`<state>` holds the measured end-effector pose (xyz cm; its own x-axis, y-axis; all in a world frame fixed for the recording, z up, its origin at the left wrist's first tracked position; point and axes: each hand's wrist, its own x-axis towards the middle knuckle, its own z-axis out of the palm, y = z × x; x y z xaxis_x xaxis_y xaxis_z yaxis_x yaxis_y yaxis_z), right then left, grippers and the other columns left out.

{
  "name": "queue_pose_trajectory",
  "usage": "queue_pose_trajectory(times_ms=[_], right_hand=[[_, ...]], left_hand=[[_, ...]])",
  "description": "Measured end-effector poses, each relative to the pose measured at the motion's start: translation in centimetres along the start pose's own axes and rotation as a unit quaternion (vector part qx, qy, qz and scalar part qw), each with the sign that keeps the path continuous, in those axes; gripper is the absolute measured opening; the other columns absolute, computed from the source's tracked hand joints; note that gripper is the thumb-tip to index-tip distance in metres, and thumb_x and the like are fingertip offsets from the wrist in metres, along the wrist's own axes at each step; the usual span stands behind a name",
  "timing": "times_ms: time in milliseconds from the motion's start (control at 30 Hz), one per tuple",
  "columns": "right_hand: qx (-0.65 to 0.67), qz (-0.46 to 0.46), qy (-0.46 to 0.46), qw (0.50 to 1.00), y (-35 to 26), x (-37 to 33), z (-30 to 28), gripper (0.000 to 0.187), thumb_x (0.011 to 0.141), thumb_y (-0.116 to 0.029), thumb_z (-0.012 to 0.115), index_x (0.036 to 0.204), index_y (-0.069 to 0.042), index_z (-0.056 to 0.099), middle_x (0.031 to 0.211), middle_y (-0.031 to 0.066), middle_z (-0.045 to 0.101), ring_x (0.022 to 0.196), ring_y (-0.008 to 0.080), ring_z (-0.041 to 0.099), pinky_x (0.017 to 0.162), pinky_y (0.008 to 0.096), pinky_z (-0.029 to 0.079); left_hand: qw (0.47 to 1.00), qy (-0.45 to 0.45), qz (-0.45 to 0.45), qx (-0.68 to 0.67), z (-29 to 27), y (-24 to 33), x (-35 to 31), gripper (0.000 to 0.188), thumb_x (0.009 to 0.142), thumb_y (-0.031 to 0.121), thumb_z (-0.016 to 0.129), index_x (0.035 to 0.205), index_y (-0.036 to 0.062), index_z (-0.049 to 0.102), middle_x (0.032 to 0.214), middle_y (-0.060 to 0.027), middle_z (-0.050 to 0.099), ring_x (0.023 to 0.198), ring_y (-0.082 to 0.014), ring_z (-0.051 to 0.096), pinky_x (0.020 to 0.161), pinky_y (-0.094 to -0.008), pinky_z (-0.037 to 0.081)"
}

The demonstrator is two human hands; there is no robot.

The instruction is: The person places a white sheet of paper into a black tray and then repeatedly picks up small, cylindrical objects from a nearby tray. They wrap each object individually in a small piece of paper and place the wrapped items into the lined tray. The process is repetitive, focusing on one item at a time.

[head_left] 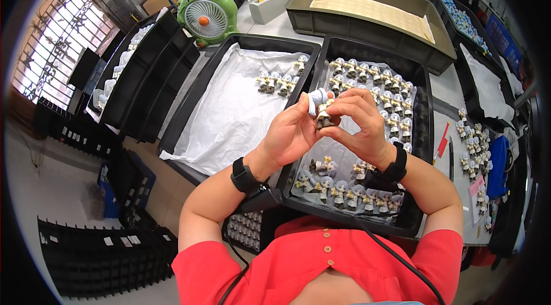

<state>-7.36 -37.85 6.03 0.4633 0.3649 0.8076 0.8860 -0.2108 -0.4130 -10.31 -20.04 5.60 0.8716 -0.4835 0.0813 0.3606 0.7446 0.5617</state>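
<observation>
While both hands meet above the trays, the left hand (290,135) and the right hand (361,124) together pinch one small pale-and-brown figurine with a whitish-blue head (320,108), held up in the air over the near edge of the right-hand tray; the left thumb and fingers grip its head end, the right fingertips close on its body.

Judging by how things lie, the work looks partly done. The black plastic tray lined with grey sheet (422,132), on the right, holds many like figurines: neat rows (376,84) at the far end, a looser bunch (344,190) at the near end, and a bare patch between. The black tray lined with crumpled white paper (189,127), on the left, carries only a short row of figurines (278,82) near its far edge, so most of it is unfilled.

Round about stand a green round desk fan with orange knobs (206,15), an olive-green crate with a cream sheet inside (367,18), and more figurines (473,144) loose on the table to the right. Black wrist devices sit on both wrists, with a cable trailing over the red shirt (321,265). Nothing blocks the hands; the trays lie close beneath them.
</observation>
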Motion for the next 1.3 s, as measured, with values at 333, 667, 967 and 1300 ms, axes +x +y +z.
queue_pose_trajectory(times_ms=[333, 667, 967, 1300], right_hand=[[-0.065, -0.004, 0.006, 0.998, -0.15, -0.05, -0.11, 0.037, 0.057, -0.023, 0.083, 0.089, -0.013, 0.067, 0.089, -0.0022, 0.062, 0.095, 0.0219, 0.051, 0.085, 0.0356, 0.036], [-0.055, 0.000, 0.008, 0.998, 0.32, -0.17, -0.07, 0.035, 0.057, -0.020, 0.083, 0.086, -0.013, 0.066, 0.089, -0.0013, 0.062, 0.094, 0.0226, 0.052, 0.085, 0.0369, 0.036], [0.019, 0.040, 0.014, 0.999, 0.49, -0.23, -0.18, 0.027, 0.062, -0.011, 0.080, 0.083, -0.012, 0.064, 0.093, -0.0007, 0.066, 0.094, 0.0220, 0.051, 0.084, 0.0338, 0.040], [-0.005, 0.046, 0.009, 0.999, 0.54, 0.06, -0.25, 0.032, 0.061, -0.013, 0.081, 0.086, -0.011, 0.061, 0.090, -0.0008, 0.065, 0.094, 0.0219, 0.051, 0.083, 0.0347, 0.040]], left_hand=[[1.000, 0.011, -0.013, 0.000, 0.08, -0.02, 0.03, 0.047, 0.101, 0.037, 0.026, 0.127, 0.0012, 0.042, 0.114, -0.0106, 0.055, 0.106, -0.0245, 0.054, 0.089, -0.0356, 0.046], [0.999, 0.037, 0.001, 0.030, 0.36, 0.10, 0.14, 0.046, 0.100, 0.038, 0.029, 0.127, 0.0026, 0.043, 0.116, -0.0104, 0.055, 0.106, -0.0221, 0.055, 0.090, -0.0345, 0.047], [0.996, 0.062, 0.030, 0.053, 0.67, -0.04, 0.12, 0.034, 0.098, 0.035, 0.040, 0.114, 0.0058, 0.048, 0.115, -0.0093, 0.056, 0.102, -0.0178, 0.058, 0.087, -0.0325, 0.051], [0.992, 0.082, 0.077, 0.055, 0.51, -0.38, -0.05, 0.020, 0.095, 0.028, 0.052, 0.103, 0.0099, 0.048, 0.119, -0.0111, 0.053, 0.101, -0.0178, 0.056, 0.089, -0.0351, 0.049]])
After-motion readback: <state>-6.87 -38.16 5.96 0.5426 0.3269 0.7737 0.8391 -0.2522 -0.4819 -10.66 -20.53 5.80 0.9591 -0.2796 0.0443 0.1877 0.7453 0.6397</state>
